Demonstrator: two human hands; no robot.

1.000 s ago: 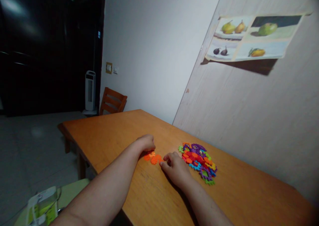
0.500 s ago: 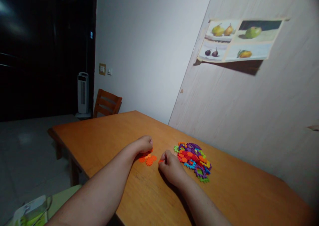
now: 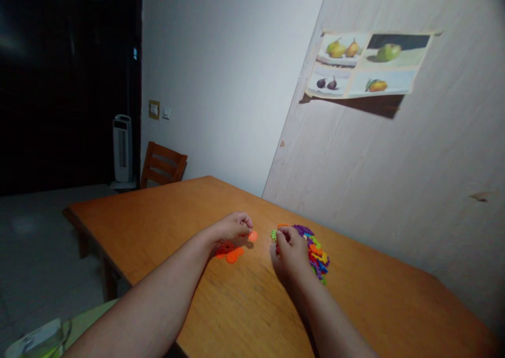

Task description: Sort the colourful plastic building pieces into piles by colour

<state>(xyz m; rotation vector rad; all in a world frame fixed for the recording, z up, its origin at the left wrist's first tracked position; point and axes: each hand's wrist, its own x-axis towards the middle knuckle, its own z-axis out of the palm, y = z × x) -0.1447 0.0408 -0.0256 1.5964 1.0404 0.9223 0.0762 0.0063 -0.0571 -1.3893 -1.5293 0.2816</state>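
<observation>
My left hand (image 3: 235,226) is closed in a pinch on an orange toy gear (image 3: 253,236), held a little above the table. Below and beside that hand lie several loose orange gears (image 3: 235,255), partly covered by it. Over the left part of a pile of colourful toy gears (image 3: 315,250) is my right hand (image 3: 292,247), thumb and fingers drawn together. Whatever sits between those fingertips is too small or hidden to make out. The hand hides much of the pile; purple, green, yellow, blue and orange pieces show around it.
The wooden table (image 3: 236,305) runs along a wall with a fruit poster (image 3: 366,66). A wooden chair (image 3: 163,163) stands past the far end, near a white tower heater (image 3: 122,150). A pale container (image 3: 35,342) is at the lower left.
My right hand has moved right and away, from the bare wood to over the gear pile. My left hand has shifted slightly right, and the orange gear in it now shows. The view has turned slightly.
</observation>
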